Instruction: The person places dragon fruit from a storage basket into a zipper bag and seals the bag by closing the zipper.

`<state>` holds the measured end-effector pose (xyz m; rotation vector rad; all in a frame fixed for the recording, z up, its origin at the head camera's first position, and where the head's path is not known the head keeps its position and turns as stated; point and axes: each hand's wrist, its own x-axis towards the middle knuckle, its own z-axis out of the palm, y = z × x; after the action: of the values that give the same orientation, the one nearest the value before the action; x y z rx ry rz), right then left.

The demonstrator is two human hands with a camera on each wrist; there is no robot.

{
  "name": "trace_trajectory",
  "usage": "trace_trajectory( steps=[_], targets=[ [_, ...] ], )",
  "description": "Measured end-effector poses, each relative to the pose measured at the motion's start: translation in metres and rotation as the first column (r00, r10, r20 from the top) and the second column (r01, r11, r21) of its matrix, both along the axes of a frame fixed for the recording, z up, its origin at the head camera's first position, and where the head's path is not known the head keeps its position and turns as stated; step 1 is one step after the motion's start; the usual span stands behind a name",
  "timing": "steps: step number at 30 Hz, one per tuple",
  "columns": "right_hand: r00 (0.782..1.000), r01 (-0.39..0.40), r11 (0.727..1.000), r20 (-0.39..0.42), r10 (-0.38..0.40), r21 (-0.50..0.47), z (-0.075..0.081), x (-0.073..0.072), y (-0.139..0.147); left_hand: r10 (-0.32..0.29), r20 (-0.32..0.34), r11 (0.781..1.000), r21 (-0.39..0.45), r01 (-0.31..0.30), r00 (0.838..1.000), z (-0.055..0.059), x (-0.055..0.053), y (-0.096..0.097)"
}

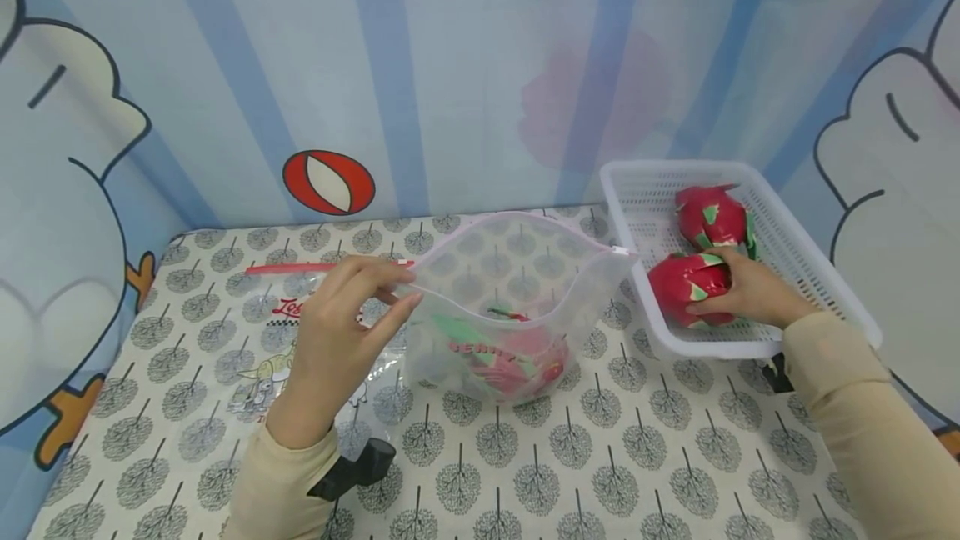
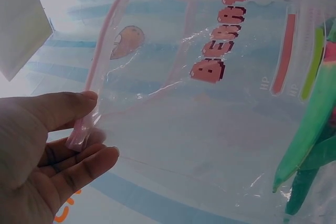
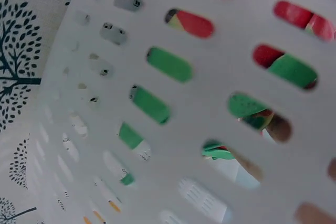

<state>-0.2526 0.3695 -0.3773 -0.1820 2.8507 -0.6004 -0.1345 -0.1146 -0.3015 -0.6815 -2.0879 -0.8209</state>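
Observation:
My left hand [image 1: 341,340] pinches the left corner of a clear zip bag [image 1: 435,357], its thumb and fingers on the pink zip edge [image 2: 92,85] in the left wrist view. The bag stands with its mouth spread wide, and a red dragon fruit [image 1: 517,369] with green scales lies at its bottom. Over in the white basket [image 1: 817,273], my right hand [image 1: 753,286] grips the nearer dragon fruit [image 1: 678,286]. Another dragon fruit [image 1: 708,213] sits just behind it. In the right wrist view the slotted basket wall [image 3: 210,103] hides most of the hand and fruit.
A flat clear bag with a red zip strip [image 1: 285,268] lies on the table left of the standing bag, partly behind my left hand. The tree-print tablecloth [image 1: 465,473] meets a striped backdrop [image 1: 465,90] at the rear.

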Motion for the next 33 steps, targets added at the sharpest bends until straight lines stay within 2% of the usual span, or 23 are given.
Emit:
trace_trajectory(
  steps=[15, 33],
  targets=[
    [0.999, 0.037, 0.999, -0.035, -0.038, -0.029, 0.0048, 0.0026, 0.0037, -0.010, -0.011, 1.000, 0.017, 0.010, 1.000, -0.0011, -0.0004, 0.0004],
    [1.000, 0.000, 1.000, -0.004, 0.000, 0.022, 0.0036, 0.0032, 0.0013, -0.008, 0.007, 1.000, 0.014, 0.008, 1.000, 0.0006, -0.0018, 0.0006]
  ],
)
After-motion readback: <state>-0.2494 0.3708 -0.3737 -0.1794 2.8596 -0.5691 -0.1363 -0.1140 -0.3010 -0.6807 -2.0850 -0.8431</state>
